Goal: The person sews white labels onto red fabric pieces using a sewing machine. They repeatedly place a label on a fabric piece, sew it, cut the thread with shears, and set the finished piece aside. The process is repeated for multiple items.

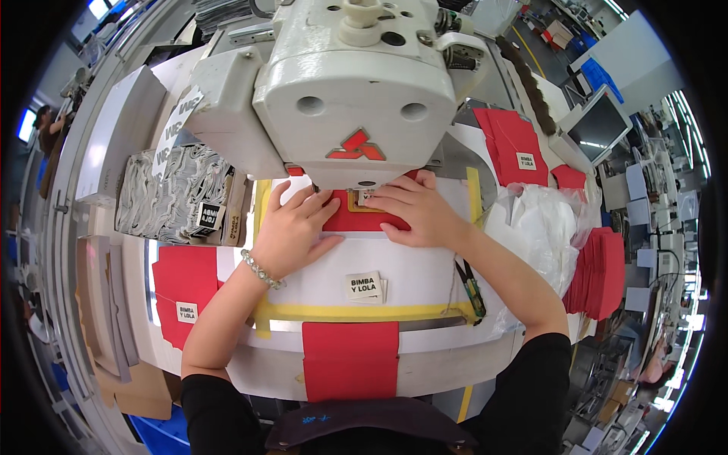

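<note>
Under the head of a white industrial sewing machine (349,98), a red fabric piece (356,221) lies with a small pale label (365,197) inside a brass-coloured frame. My left hand (292,231) rests with fingers spread, its fingertips at the fabric's left side. My right hand (409,208) lies on the fabric's right side, fingers stretched toward the frame and the label. A small stack of square labels (364,285) sits on the white work surface below. Black-and-green thread snips (470,288) lie just right of them, under my right forearm.
A box of bundled labels (171,193) and red pieces (182,280) are at left; more red pieces (512,140), a clear bag (531,227) and a red stack (603,269) at right. A red piece (349,360) hangs over the front edge. A co-worker (49,129) is far left.
</note>
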Tool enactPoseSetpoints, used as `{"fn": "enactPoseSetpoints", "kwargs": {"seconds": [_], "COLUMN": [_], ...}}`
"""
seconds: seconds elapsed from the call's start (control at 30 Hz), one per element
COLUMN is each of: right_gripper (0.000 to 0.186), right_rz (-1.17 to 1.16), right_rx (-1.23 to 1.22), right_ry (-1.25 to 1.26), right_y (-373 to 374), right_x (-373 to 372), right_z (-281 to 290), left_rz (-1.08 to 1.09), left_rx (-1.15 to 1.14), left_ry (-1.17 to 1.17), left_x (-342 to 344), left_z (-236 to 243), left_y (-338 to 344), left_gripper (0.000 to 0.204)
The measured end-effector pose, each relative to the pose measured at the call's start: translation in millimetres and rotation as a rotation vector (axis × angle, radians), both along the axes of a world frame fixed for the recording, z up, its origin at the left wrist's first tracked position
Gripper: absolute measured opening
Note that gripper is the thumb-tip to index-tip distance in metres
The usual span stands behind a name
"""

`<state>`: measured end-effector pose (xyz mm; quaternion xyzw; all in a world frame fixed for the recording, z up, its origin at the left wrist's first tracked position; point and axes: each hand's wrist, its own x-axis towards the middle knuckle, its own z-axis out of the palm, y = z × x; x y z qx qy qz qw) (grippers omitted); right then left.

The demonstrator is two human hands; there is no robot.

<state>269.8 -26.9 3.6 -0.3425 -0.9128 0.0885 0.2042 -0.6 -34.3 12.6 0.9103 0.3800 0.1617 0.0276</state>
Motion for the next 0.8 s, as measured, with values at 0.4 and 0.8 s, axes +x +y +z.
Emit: {"fn": "enactPoseSetpoints", "kwargs": {"seconds": [0.4, 0.8], "right_gripper": [0.037, 0.034], "right_rz": [-0.019, -0.031], "right_rx": [0.062, 0.121], "right_ry": [0.008, 0.06], "right_y": [9.7, 16.3], "right_x": [1.5, 1.1], "right_z": [-7.4, -8.3], "left_rz": [-0.007, 0.048], "left_rx": [0.03, -0.005], "left_ry": [0.017, 0.005], "left_x": [-0.6, 2.8], "left_z": [2.8, 3.3], "left_y": [13.9, 15.7], "left_gripper": [0.046, 0.043]}}
